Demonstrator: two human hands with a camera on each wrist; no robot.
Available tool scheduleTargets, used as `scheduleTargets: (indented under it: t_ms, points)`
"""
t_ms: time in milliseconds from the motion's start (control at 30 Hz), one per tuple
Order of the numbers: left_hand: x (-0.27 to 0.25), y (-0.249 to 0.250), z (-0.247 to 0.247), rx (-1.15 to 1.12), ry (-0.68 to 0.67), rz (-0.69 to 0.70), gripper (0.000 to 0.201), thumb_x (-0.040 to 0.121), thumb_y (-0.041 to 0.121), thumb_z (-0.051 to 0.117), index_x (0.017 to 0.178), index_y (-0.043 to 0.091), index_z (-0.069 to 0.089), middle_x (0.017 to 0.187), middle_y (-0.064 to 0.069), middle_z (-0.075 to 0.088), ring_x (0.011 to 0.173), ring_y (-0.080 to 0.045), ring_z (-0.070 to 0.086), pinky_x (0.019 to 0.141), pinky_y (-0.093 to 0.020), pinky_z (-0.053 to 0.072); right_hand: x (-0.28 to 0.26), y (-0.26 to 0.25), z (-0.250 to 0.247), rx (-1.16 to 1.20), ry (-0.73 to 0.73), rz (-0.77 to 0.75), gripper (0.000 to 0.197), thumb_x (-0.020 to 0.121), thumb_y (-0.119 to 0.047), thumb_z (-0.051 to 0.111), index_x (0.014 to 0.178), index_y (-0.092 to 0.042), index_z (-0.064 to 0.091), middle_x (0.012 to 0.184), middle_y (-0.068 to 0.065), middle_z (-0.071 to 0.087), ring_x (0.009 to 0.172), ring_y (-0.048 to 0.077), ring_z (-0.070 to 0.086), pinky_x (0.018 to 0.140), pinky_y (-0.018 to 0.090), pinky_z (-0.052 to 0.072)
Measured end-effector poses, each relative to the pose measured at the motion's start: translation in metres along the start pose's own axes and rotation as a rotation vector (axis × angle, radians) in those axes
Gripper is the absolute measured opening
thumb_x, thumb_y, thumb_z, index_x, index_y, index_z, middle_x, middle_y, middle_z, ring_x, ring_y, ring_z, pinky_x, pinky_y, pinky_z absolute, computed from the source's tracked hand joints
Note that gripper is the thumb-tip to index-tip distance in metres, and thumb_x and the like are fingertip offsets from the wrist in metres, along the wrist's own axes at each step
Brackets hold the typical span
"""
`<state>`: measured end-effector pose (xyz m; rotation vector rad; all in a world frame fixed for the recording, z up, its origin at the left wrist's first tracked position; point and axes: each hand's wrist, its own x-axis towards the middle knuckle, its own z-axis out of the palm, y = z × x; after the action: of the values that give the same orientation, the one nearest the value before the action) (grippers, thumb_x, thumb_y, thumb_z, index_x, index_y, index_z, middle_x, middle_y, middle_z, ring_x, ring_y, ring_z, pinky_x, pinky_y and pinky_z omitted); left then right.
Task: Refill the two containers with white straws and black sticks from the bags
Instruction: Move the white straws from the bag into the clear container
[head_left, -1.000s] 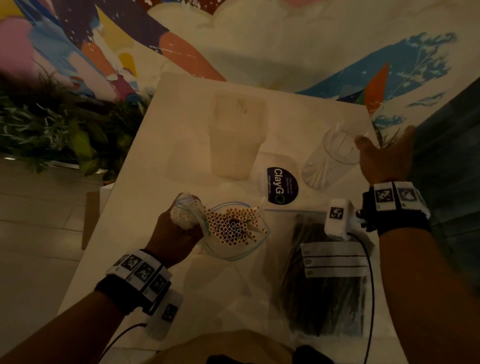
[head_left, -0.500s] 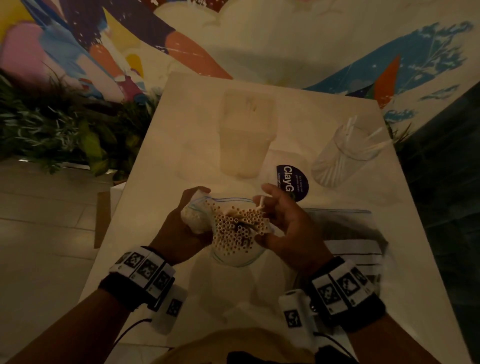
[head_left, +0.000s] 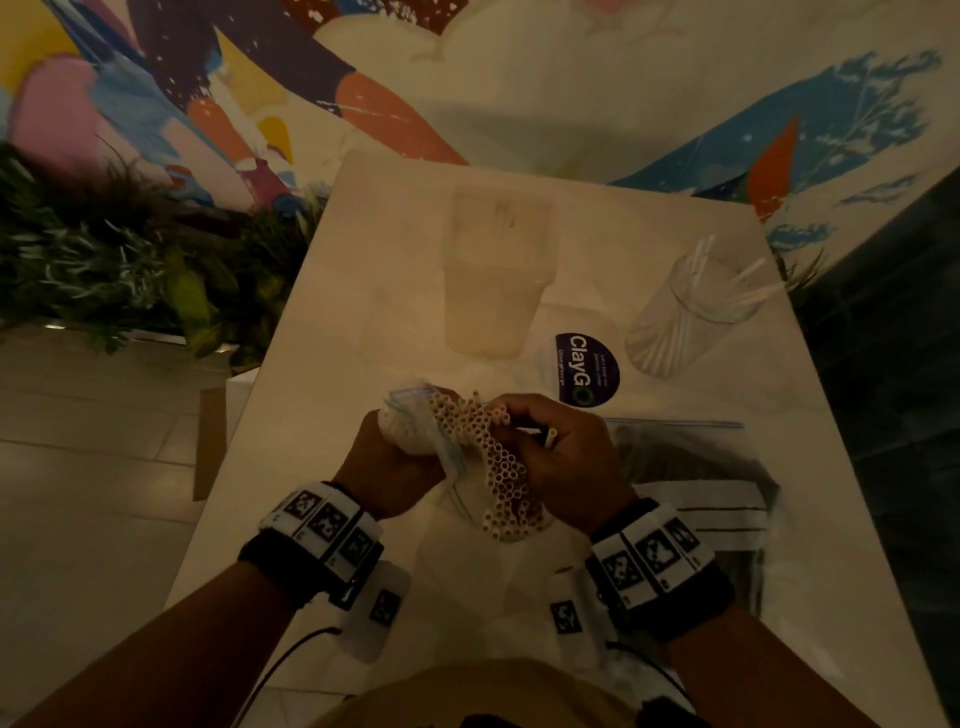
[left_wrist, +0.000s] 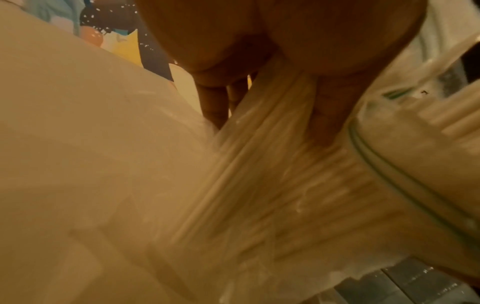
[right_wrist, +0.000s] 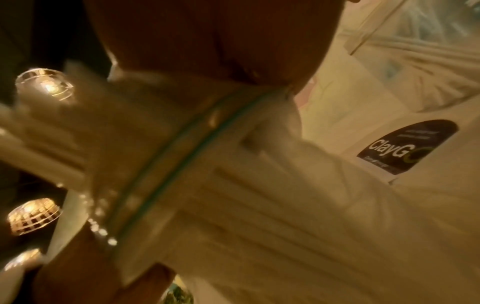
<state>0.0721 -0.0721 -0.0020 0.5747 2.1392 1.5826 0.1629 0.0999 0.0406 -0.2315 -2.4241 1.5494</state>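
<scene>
**Straws gripped at the bag mouth**

Your right hand has closed round the straws, back from the jar at upper right. Your left hand grips the bag, centre frame. The sticker reads "ClayGO".

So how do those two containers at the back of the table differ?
The frosted container is squarish, cloudy and looks almost empty; the clear round container is see-through and holds white straws poking past its rim. The frosted one stands left, the clear one right. Both are open-topped on the table.
</scene>
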Motion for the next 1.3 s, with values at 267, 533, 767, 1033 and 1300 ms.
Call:
scheduleTargets:
  t_ms: [267,533,767,1033,1300]
  points:
    - [-0.002,0.009,-0.001,-0.016,0.075,0.021,0.039,0.075,0.048,0.073,0.112,0.039,0.064,0.108,-0.010,0.066,0.106,-0.036,0.059,0.093,-0.041,0.046,-0.009,0.007,-0.039,0.421,-0.240,0.310,0.083,0.054,0.010,0.045,0.123,-0.036,0.043,0.130,-0.008,0.052,0.125,0.011,0.050,0.101,0.029,0.046]
    - [0.007,0.005,0.001,0.034,0.101,-0.001,0.037,0.064,0.054,0.056,0.089,0.030,0.068,0.102,-0.020,0.068,0.097,-0.039,0.063,0.085,-0.055,0.051,-0.029,0.012,-0.016,-0.052,-0.214,0.044,0.072,0.077,-0.027,0.075,0.140,-0.032,0.040,0.139,-0.018,0.049,0.126,-0.006,0.045,0.102,0.011,0.037]
    - [0.009,0.008,0.002,0.119,0.125,-0.029,0.043,0.067,0.045,0.057,0.097,0.017,0.070,0.100,-0.013,0.068,0.095,-0.025,0.062,0.084,-0.028,0.049,-0.023,0.019,-0.004,-0.043,0.065,-0.080,0.041,0.077,-0.037,0.070,0.113,-0.019,0.070,0.116,-0.010,0.067,0.108,-0.005,0.059,0.092,0.010,0.044]
    - [0.009,-0.003,0.005,0.238,0.230,-0.043,0.012,0.079,0.000,0.070,0.091,0.001,0.072,0.084,-0.005,0.067,0.079,-0.012,0.056,0.058,0.005,0.035,-0.012,0.013,-0.010,0.100,0.137,-0.027,0.012,0.081,-0.045,0.061,0.086,-0.040,0.071,0.090,-0.015,0.070,0.088,0.000,0.065,0.078,0.018,0.051]
    - [0.007,0.000,0.006,0.152,0.265,-0.074,0.015,0.079,-0.002,0.069,0.094,0.000,0.069,0.087,0.000,0.060,0.079,-0.014,0.053,0.056,0.002,0.037,-0.002,0.024,-0.002,-0.072,0.314,-0.079,0.011,0.087,-0.020,0.059,0.098,-0.018,0.063,0.090,-0.017,0.063,0.087,-0.010,0.059,0.078,0.009,0.046]
